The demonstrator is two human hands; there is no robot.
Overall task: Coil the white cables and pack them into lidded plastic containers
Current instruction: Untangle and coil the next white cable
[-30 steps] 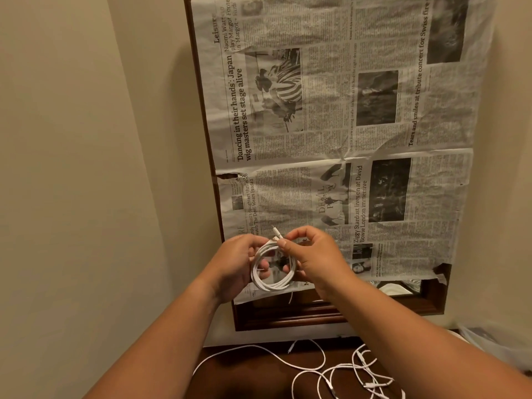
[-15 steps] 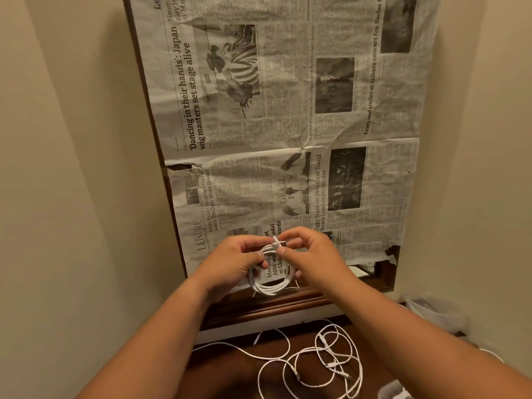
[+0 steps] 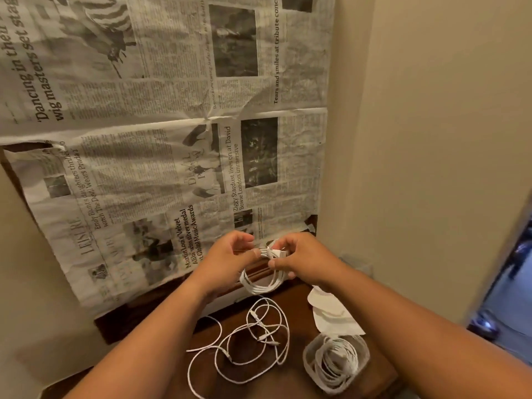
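L hand (image 3: 230, 254) pinches top of small round coil of white cable (image 3: 260, 286); R hand (image 3: 299, 254) grips it too. Plug end, sticking up 1 s ago, now wraps across bundle. Tie-off prob. nearly done; clear plastic tub (image 3: 307, 367) at right is next.

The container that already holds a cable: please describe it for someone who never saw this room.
Find the dark wooden table below the newspaper. On its right side stands a clear plastic container; unlike the loose cables beside it, its cable lies coiled inside.
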